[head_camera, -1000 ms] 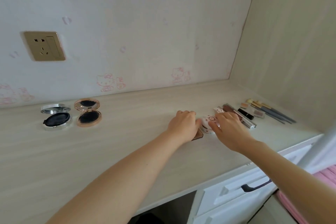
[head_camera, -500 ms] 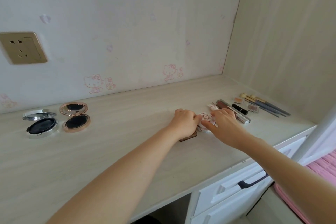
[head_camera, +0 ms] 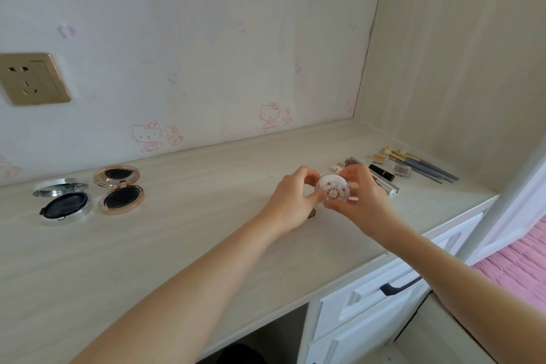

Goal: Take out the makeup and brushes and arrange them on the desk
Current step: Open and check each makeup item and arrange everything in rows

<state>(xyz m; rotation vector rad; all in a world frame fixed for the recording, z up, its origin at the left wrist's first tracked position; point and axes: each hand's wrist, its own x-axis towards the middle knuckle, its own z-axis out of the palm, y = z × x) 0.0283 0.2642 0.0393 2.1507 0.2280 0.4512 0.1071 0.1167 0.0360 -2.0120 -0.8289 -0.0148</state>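
While both arms reach over the desk's front edge, left hand (head_camera: 291, 204) has fingers curled narrow, thumb and fingertips gripping the left rim of the round white compact (head_camera: 333, 190). Right hand (head_camera: 365, 201) clamps the compact's right side, fingers bent over the top. Compact sits lifted just above the desk (head_camera: 177, 245), right of centre, lid facing camera. Two open compacts (head_camera: 88, 195) lie near the left back edge; brushes (head_camera: 422, 165) at the right end.

Pale wood desk (head_camera: 147, 260), cartoon-cat wallpaper (head_camera: 206, 38), gold socket (head_camera: 31, 79), white drawers (head_camera: 369, 304)
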